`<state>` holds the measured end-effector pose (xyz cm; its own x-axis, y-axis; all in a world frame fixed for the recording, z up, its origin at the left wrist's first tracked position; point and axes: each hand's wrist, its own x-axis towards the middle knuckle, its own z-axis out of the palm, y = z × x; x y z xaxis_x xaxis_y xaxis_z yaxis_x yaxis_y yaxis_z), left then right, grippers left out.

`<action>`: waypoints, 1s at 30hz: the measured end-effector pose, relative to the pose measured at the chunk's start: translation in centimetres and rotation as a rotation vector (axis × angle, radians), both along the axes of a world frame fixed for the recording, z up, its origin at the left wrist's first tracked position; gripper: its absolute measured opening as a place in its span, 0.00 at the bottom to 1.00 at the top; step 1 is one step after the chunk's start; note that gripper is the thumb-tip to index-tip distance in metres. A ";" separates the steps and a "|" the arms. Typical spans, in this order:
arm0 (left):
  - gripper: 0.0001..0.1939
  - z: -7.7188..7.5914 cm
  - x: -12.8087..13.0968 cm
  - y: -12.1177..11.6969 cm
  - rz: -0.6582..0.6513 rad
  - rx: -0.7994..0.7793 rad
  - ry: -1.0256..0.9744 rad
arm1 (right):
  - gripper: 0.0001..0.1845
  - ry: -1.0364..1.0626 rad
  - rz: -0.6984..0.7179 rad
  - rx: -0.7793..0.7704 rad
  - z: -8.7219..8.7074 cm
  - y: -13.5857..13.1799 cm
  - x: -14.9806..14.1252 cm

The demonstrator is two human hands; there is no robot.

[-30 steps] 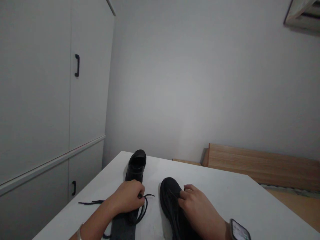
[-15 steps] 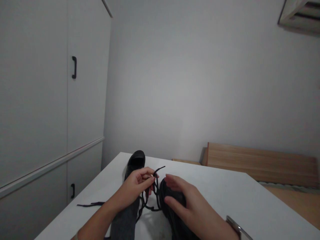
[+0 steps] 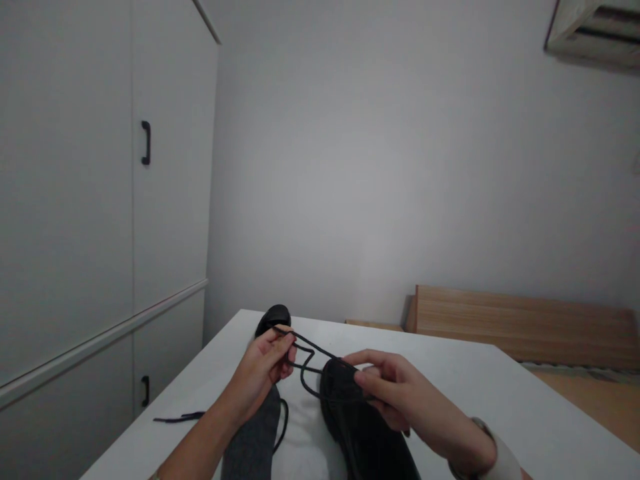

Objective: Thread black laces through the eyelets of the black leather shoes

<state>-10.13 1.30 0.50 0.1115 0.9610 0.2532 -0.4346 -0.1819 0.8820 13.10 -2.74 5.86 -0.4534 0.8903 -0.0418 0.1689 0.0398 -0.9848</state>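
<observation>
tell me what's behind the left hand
A black shoe: its toe shows beyond the left hand, dark grey material on the near side. The hand covers the stretch between.

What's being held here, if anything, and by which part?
A black lace: the left hand and right hand each pinch a stretch of it; whether near its ends can't be told.

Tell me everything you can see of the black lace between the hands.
The black lace looks like thin, flexible cord. The left hand and right hand hold it between them, above the white table. One strand runs nearly straight from hand to hand; others bend into a loose loop at the toe of the shoe below the right hand. Its ends are hard to make out.
</observation>
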 end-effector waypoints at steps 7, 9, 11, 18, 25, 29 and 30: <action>0.18 -0.9 0.0 0.5 -0.012 0.011 0.009 | 0.27 -0.007 -0.181 0.096 -0.7 0.8 6.4; 0.18 -1.1 0.1 0.6 -0.014 0.008 -0.004 | 0.24 0.119 -0.253 0.097 -1.4 1.2 7.5; 0.17 -1.3 0.2 0.6 -0.002 0.014 -0.005 | 0.22 0.259 -0.312 0.071 -2.4 1.7 8.2; 0.22 -1.9 0.5 1.0 0.105 0.026 0.095 | 0.25 0.177 -0.606 0.242 -7.1 4.5 9.9; 0.15 -2.2 2.0 -0.3 0.267 0.327 0.547 | 0.15 -0.188 -0.424 0.741 -5.6 4.1 6.2; 0.13 -3.2 2.7 -0.8 0.275 0.478 0.643 | 0.14 -0.227 -0.165 0.687 -3.3 3.2 0.6; 0.13 -3.3 2.7 -0.8 0.268 0.489 0.646 | 0.13 -0.226 -0.118 0.650 -3.0 3.3 -0.5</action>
<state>-7.43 0.51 -2.84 0.1613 0.7749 0.6111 0.2393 -0.6315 0.7376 12.56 0.54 2.86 -0.3954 0.8092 0.4345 0.4065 0.5784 -0.7073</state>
